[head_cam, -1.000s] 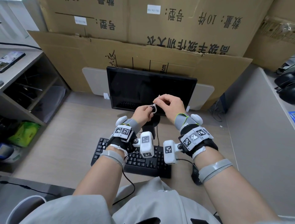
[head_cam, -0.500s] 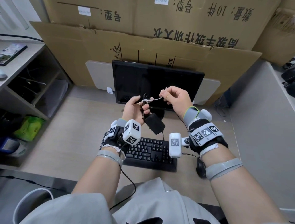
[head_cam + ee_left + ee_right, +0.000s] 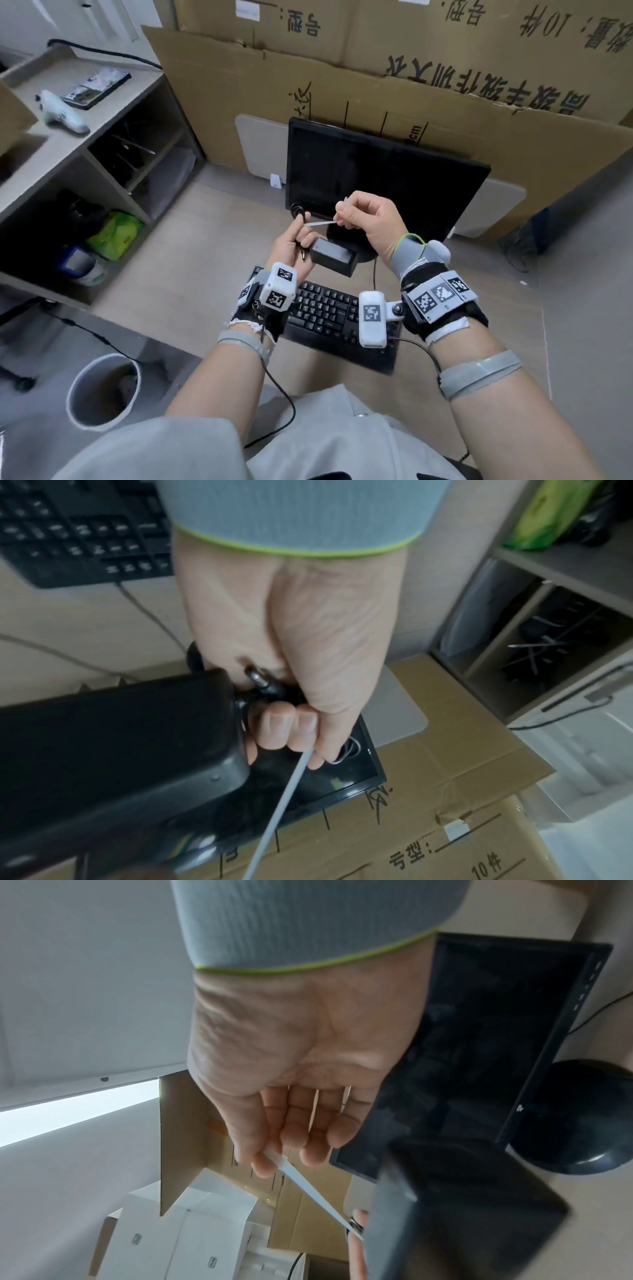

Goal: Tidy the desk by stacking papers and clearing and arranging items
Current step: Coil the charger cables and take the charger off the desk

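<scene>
My left hand grips the coiled black cable of a black power adapter, which hangs beside it above the keyboard. The cable's metal plug pokes out of the fist in the left wrist view, next to the adapter. A thin white tie strip runs taut from the coil to my right hand, which pinches its other end between thumb and fingers. In the right wrist view the strip stretches from my fingertips toward the coil.
A black monitor stands behind the hands and a black keyboard lies under them on the wooden desk. Cardboard boxes line the back. A shelf unit with a phone stands left, a bin below.
The adapter has swung out from behind the hands and hangs in plain sight. My right hand pulled the white strip straight, away from the left hand. The head camera tilted down and left.
</scene>
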Tool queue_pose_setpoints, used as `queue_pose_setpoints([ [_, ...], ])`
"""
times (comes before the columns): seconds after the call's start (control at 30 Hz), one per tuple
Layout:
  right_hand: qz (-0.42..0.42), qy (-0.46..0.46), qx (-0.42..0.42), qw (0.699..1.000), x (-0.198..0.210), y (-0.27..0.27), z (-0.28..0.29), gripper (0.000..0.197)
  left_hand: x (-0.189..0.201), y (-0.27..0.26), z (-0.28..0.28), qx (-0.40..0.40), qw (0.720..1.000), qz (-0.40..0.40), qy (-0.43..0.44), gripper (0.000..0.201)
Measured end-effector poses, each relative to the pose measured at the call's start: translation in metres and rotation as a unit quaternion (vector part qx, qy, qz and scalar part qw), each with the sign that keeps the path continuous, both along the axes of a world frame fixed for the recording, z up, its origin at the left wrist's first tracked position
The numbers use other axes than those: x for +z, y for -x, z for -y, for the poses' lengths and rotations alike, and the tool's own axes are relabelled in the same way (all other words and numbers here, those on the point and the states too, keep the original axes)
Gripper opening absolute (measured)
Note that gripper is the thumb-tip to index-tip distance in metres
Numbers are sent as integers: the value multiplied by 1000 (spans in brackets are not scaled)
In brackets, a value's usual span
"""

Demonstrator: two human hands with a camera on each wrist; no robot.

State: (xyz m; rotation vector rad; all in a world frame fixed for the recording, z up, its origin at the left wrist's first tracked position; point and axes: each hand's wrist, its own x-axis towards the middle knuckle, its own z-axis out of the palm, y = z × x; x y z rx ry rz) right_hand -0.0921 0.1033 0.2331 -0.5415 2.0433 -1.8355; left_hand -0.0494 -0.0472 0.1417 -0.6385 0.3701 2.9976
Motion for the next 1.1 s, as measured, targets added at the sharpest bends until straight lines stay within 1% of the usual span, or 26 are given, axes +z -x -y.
queue_pose_setpoints([
  [0.1,-2,31,3,1000,-4,-3,10,26,5,-13,8,29,995,27,95,20],
  [0.17,18,59,23,998,-12,-1,19,28,9,-22,17,61,990,41,119,21],
  [0.27,36,52,43,997,-25,-3,36,26,7,-35,37,86,989,58,105,22],
  [0.33,59,45,48,996,-34,-6,43,24,7,-44,50,112,989,54,75,18],
  [0.4,86,50,47,994,-41,-8,52,25,12,-50,62,147,985,60,68,15],
  [0.47,109,54,53,991,-46,-10,66,26,9,-53,76,171,979,79,76,24],
  [0.5,115,57,53,990,-47,-10,71,26,7,-54,80,171,978,85,84,25],
  [0.6,116,68,57,989,-47,-10,87,27,-1,-53,86,174,977,101,77,11],
  [0.63,115,69,57,989,-47,-9,99,28,-2,-52,94,173,977,100,80,9],
  [0.73,113,63,50,990,-45,-8,145,29,-14,-49,134,171,975,95,102,18],
  [0.77,112,62,46,991,-45,-9,166,29,-20,-48,154,169,976,94,101,20],
  [0.83,113,64,43,991,-44,-11,188,29,-25,-47,173,160,977,98,101,26],
  [0.93,119,59,27,991,-48,-12,247,29,-28,-42,232,161,974,114,114,35],
  [1.0,127,31,-8,991,-53,-4,289,28,-22,-35,278,158,976,111,100,35],
  [1.1,159,-66,-17,985,-67,3,311,21,-14,-30,305,144,983,98,60,29],
])
